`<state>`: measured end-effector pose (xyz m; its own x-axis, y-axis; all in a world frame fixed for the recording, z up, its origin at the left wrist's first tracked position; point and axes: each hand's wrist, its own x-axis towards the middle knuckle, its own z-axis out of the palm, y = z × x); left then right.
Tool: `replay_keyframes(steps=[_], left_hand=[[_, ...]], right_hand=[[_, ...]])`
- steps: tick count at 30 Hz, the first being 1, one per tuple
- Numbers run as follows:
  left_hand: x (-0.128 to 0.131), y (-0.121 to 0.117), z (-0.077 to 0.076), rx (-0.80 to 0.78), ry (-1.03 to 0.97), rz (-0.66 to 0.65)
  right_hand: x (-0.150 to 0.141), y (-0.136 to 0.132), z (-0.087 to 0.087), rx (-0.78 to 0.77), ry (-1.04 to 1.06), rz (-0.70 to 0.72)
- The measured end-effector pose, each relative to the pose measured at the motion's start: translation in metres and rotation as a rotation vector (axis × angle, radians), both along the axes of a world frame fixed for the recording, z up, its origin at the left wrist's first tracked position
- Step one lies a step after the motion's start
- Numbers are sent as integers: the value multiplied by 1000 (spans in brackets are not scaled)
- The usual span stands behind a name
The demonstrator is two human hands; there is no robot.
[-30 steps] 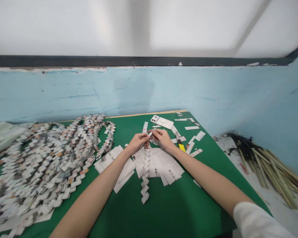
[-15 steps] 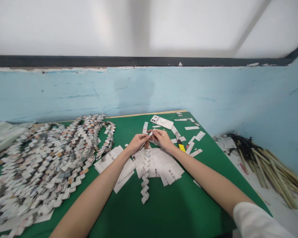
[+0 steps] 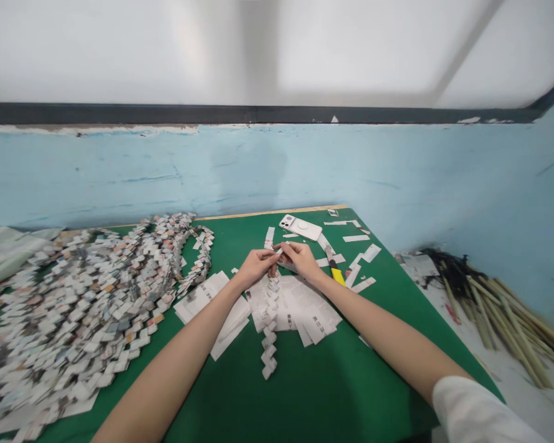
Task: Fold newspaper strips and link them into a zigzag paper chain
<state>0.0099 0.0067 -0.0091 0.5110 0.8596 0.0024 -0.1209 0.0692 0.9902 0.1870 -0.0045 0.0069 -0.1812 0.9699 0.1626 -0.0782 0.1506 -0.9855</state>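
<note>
My left hand (image 3: 255,266) and my right hand (image 3: 301,259) meet over the middle of the green table (image 3: 305,394). Both pinch a small folded paper strip (image 3: 279,251) at the top end of a zigzag paper chain (image 3: 268,326). The chain trails from my fingers toward me across a loose spread of printed paper sheets (image 3: 305,307). Fingers of both hands are closed on the paper.
A large heap of finished paper chains (image 3: 83,307) covers the table's left half. A white phone (image 3: 301,227), cut paper strips (image 3: 364,252) and a yellow-handled cutter (image 3: 336,272) lie at the far right. Bamboo sticks (image 3: 503,314) lie on the floor at right. A blue wall stands behind.
</note>
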Motion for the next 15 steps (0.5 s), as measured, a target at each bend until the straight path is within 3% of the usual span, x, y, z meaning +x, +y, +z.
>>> replay_keyframes(steps=[9, 15], left_hand=[[-1, 0, 1, -6, 17, -42], [0, 1, 2, 24, 70, -77]], right_hand=[[0, 0, -2, 23, -21, -18], [7, 14, -6, 5, 75, -164]])
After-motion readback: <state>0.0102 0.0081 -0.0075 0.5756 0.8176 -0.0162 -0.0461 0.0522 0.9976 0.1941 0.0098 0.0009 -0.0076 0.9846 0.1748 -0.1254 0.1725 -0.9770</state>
